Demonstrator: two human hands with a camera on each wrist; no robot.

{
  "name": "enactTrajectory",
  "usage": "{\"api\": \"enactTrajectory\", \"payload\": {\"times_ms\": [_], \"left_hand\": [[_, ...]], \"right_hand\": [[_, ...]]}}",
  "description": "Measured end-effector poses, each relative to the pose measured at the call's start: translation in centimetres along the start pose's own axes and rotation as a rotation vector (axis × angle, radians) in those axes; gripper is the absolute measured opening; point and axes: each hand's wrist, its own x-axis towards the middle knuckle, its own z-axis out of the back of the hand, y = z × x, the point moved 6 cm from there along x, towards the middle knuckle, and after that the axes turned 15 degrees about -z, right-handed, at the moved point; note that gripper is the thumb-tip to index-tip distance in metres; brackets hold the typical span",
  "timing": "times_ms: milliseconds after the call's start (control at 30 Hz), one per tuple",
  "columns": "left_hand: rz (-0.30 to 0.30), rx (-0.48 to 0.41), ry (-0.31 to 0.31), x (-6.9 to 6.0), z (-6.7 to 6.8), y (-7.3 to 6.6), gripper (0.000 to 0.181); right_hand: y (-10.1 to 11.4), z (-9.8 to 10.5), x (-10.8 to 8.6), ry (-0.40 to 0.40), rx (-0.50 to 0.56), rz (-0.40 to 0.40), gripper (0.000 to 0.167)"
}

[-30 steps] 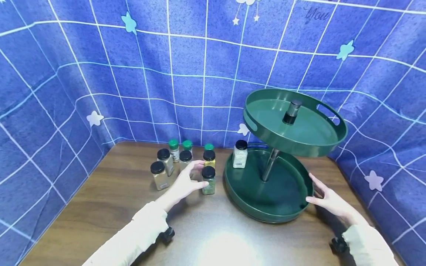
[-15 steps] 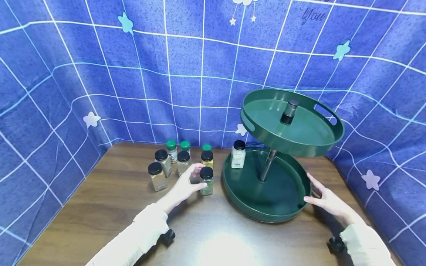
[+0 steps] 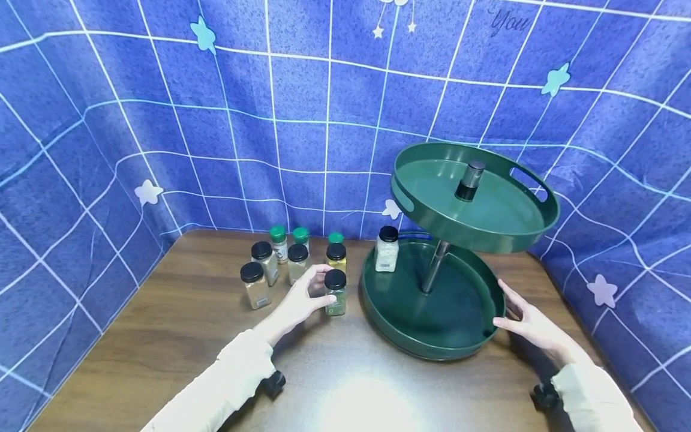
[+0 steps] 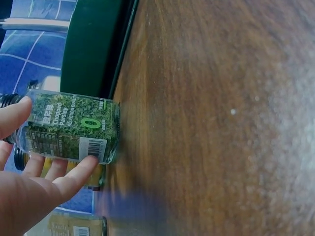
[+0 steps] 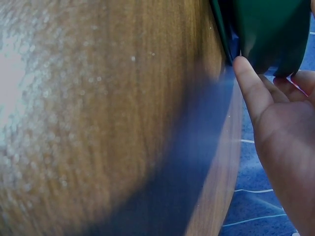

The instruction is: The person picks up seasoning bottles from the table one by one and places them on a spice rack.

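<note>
A square jar of chopped parsley (image 4: 74, 120) with a black lid stands upright on the table. My left hand (image 3: 296, 303) holds it from the left, thumb on the near side and fingers behind, as the left wrist view also shows. To its right is a green two-tier round tray stand (image 3: 432, 348). The fingers of my right hand (image 3: 540, 330) are spread, touching the outer wall of its lower tier at the right. On that tier, at the back left, sits a jar with white contents (image 3: 386, 255) and a black lid.
Left of and behind the parsley stand several other spice jars, such as a tan one (image 3: 259, 294) in front and a green-capped one (image 3: 278, 249) at the back. The stand's upper tier (image 3: 480, 237) overhangs the lower one. A blue patterned curtain (image 3: 243, 132) borders the wooden table.
My left fingers have drawn slightly closer around the parsley jar, which stays in place on the table. The head view has shifted a little; my right hand keeps its place at the tray.
</note>
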Motion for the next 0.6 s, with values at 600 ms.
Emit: {"api": "enactTrajectory", "payload": {"times_ms": [600], "left_hand": [[0.037,-0.014,0.002,0.3,0.1,1.5,0.055]], "right_hand": [[0.1,0.0,-0.1,-0.017,-0.041,0.018,0.083]]}}
